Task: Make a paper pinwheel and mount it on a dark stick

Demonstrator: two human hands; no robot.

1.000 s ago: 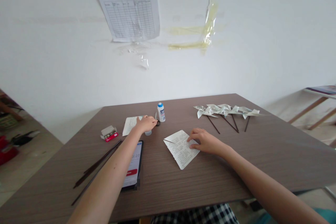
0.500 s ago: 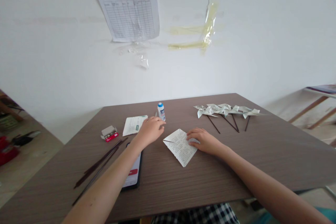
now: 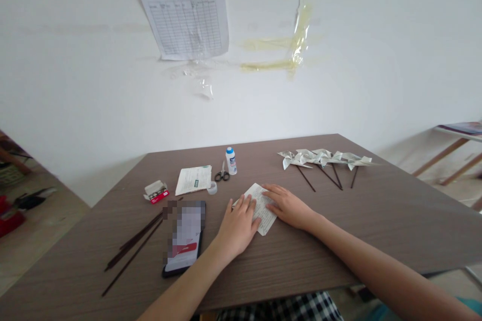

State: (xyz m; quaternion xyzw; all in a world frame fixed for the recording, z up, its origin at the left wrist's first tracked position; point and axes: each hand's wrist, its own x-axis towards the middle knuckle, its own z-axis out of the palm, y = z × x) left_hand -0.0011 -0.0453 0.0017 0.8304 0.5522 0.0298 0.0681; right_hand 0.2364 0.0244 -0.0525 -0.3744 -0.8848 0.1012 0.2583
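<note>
A square of printed paper [image 3: 265, 214] lies flat on the table in front of me, turned with a corner toward me. My left hand [image 3: 240, 223] rests on its left side, fingers spread and covering the left corner. On its right side lies my right hand [image 3: 286, 205], fingers stretched out over the paper. Both hands press from above and hold nothing. Beyond my left hand are a tape roll [image 3: 212, 188], black-handled scissors [image 3: 222, 174] and a white glue bottle [image 3: 231, 161] with a blue cap.
Several paper pinwheels [image 3: 326, 157] on dark sticks lie at the back right. On the left are a phone [image 3: 184, 238], loose dark sticks [image 3: 135, 241], a small red and white box [image 3: 156, 192] and a stack of paper [image 3: 193, 179]. A wall stands behind the table [image 3: 376, 230].
My left hand has come back from near the glue bottle and down onto the paper's left side, uncovering the scissors, tape roll and phone. My right hand has stayed on the paper, shifting slightly.
</note>
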